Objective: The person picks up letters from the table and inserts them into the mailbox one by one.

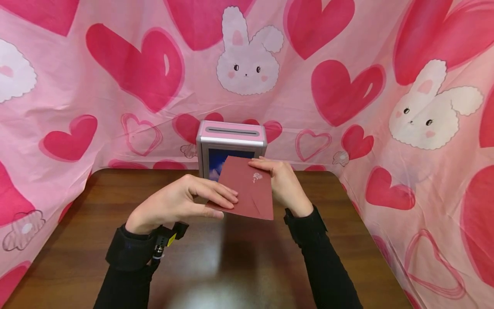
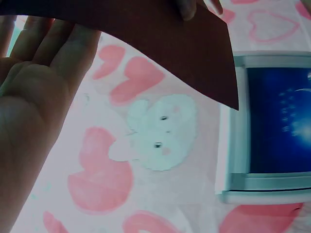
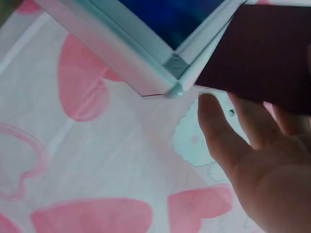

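Both hands hold a dusty-red envelope point(image 1: 248, 186) with a small white flower printed near its right edge. My left hand point(image 1: 185, 195) pinches its near left corner, fingers on top and thumb underneath. At the far right edge, my right hand point(image 1: 283, 182) grips it with fingertips on top, and its thumb shows on the dark underside in the left wrist view. Beyond the envelope stands a silver-framed box point(image 1: 231, 139) with a pink top, a long slot and a blue picture on its front. The envelope overlaps the lower part of that picture in the head view.
The box stands at the back of a brown wooden table point(image 1: 185, 257). A pink cloth point(image 1: 293, 98) with hearts and rabbits hangs behind the table and along its sides. Black straps point(image 1: 129, 249) and dark sleeves cover both wrists, with a small camera at the left one.
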### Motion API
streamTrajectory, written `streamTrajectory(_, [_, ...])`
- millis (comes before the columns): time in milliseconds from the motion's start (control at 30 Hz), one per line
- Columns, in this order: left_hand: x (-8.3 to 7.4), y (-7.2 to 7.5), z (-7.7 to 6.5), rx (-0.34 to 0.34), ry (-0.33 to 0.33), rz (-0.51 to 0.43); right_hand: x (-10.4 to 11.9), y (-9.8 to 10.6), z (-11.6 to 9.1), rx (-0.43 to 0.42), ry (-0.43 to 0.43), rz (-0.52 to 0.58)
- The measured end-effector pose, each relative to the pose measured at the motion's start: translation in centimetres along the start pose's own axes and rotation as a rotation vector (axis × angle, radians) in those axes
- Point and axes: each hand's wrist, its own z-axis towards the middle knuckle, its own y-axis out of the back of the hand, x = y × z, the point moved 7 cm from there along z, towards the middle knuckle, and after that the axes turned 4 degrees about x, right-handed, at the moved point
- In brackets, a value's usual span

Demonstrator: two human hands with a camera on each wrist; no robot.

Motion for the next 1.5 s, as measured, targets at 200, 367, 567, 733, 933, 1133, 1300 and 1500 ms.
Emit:
streamTrajectory(200, [-2.2, 1.8, 0.8, -0.008, -0.023, 0.058, 1.5, 1.6, 2.1, -0.036, 0.029, -0.024])
streamTrajectory(367, [-2.9, 4.0, 1.6, -0.046, -0.013, 0.089, 2.0, 2.7, 4.7, -0.041, 0.048, -0.059])
streamTrajectory(567, [-3.1, 6.7, 3.9, -0.063, 0.009, 0.067, 0.5, 3.3, 7.5, 0.022, -0.022, 0.012])
streamTrajectory(733, [-2.7, 9.3, 5.6, -0.130, 0.074, 0.102, -0.7, 3.3, 9.6, 0.053, -0.018, -0.014])
streamTrajectory(933, [-1.4, 11.3, 6.0, -0.295, 0.134, 0.077, -1.6, 2.7, 11.2, 0.062, -0.006, -0.048])
streamTrajectory(1133, [-1.5, 12.4, 6.7, -0.638, -0.040, 0.104, -2.3, 2.4, 12.4, 0.056, 0.012, -0.057])
streamTrajectory(1300, [-3.2, 12.1, 6.8, -0.914, -0.331, 0.376, -3.1, 1.8, 13.6, 0.055, -0.016, -0.047])
streamTrajectory(1500, [-0.8, 12.9, 7.0, -0.946, -0.342, 0.600, -3.2, 2.3, 12.6, -0.097, -0.074, 0.035])
